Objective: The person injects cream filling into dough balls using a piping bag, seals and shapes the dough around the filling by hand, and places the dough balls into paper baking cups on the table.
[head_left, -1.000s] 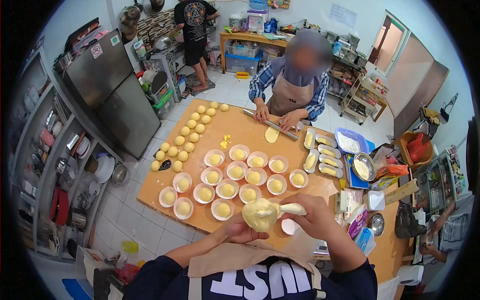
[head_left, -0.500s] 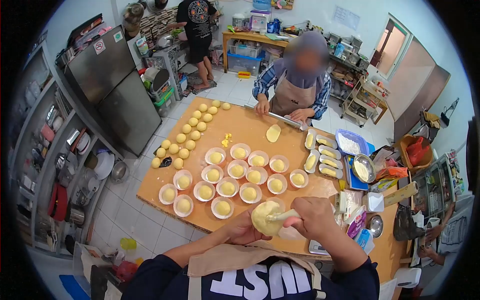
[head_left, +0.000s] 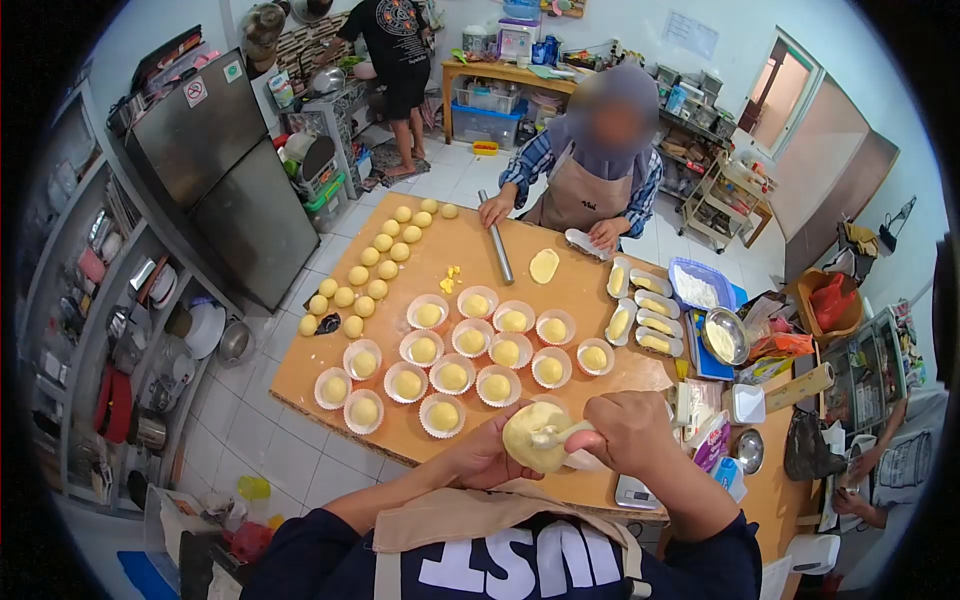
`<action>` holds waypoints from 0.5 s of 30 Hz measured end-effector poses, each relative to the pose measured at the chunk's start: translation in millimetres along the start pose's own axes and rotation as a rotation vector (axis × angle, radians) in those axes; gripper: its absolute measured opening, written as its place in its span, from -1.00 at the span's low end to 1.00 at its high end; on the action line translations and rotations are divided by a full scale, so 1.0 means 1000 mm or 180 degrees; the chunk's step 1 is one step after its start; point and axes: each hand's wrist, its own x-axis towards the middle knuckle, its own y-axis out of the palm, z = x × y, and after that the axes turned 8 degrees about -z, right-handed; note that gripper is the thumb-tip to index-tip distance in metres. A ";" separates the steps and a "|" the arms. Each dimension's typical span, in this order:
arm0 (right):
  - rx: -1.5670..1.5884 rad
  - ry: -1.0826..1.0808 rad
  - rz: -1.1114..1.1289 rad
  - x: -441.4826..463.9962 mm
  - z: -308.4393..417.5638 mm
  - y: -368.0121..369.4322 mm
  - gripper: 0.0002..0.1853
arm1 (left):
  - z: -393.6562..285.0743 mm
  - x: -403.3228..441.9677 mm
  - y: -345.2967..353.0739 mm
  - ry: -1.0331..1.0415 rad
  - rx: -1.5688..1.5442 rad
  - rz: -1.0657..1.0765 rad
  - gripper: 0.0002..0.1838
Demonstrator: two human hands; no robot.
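Observation:
My left hand [head_left: 486,457] is closed round a flattened round of yellow dough [head_left: 528,450], held above the near edge of the table. In my right hand [head_left: 632,432] is a pale-handled spoon or spatula [head_left: 566,433]; its tip rests on the middle of the dough, and I cannot tell whether filling lies there. Just beyond my hands stand several paper cups [head_left: 441,432], each with a dough ball inside. A paper cup or dish [head_left: 583,459] is partly hidden beneath my right hand.
Loose dough balls [head_left: 383,242] line the table's far left. Opposite, a co-worker [head_left: 585,185] holds a metal rolling pin [head_left: 496,250] beside flat dough [head_left: 543,265]. Filled paper trays [head_left: 655,323], a flour basket [head_left: 703,285], a metal bowl [head_left: 725,335] and a scale [head_left: 636,492] stand to the right.
My hands stay nearly in place, the spoon tip shifting slightly on the dough. Across the table, the co-worker has swung the rolling pin aside and taken a paper tray in the other hand.

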 end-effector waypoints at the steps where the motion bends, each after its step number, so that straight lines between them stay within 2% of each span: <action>1: -0.0020 0.0008 0.0001 0.000 -0.001 0.000 -0.44 | 0.000 0.000 -0.001 0.0018 0.0023 0.0082 -0.46; 7: -0.0026 0.0057 -0.0035 0.000 -0.006 -0.002 -0.45 | -0.006 -0.001 0.008 -0.0143 0.0241 -0.0086 -0.52; 10: 0.0045 0.0067 -0.0061 0.001 -0.007 -0.002 -0.46 | -0.005 0.000 0.010 -0.0289 0.0326 -0.0476 -0.51; 15: 0.0166 0.0092 0.0036 0.005 -0.004 -0.004 -0.48 | 0.000 0.004 0.001 -0.0293 0.0280 -0.0343 -0.49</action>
